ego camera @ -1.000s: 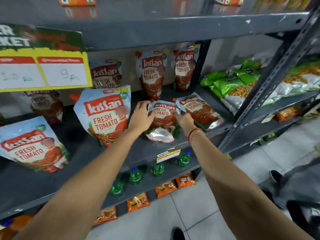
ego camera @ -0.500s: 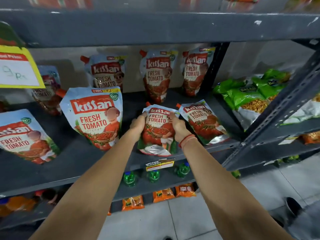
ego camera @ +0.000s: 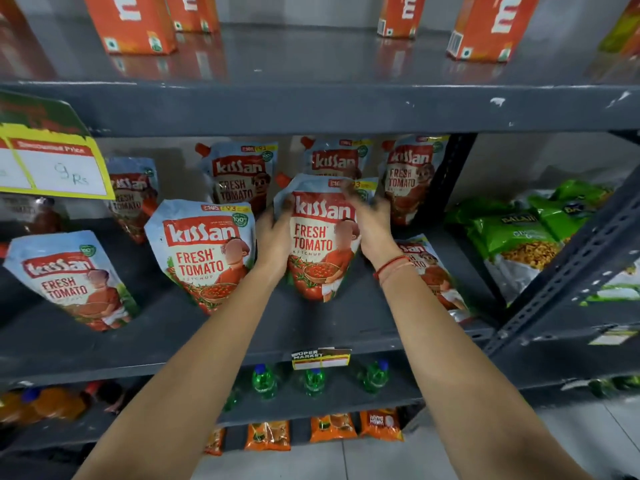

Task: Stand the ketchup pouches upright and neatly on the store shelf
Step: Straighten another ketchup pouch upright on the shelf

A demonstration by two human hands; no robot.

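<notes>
A Kissan ketchup pouch (ego camera: pixel 320 244) stands upright on the grey shelf (ego camera: pixel 311 327), held from both sides. My left hand (ego camera: pixel 273 240) grips its left edge and my right hand (ego camera: pixel 372 226) grips its right edge near the top. Two more front pouches stand to the left (ego camera: pixel 204 251) (ego camera: pixel 69 278). Another pouch (ego camera: pixel 434 275) lies tilted back to the right, partly behind my right wrist. Several pouches (ego camera: pixel 239 174) stand along the back of the shelf.
Orange cartons (ego camera: pixel 131 22) stand on the shelf above. A yellow price sign (ego camera: pixel 52 164) hangs at the left. Green snack bags (ego camera: pixel 519 233) fill the bay to the right, past a dark upright post (ego camera: pixel 446 181). Green bottles (ego camera: pixel 313 381) stand on the shelf below.
Both hands lifted the middle pouch from lying flat at the shelf's front edge to standing upright further back. The view tilted upward and moved closer.
</notes>
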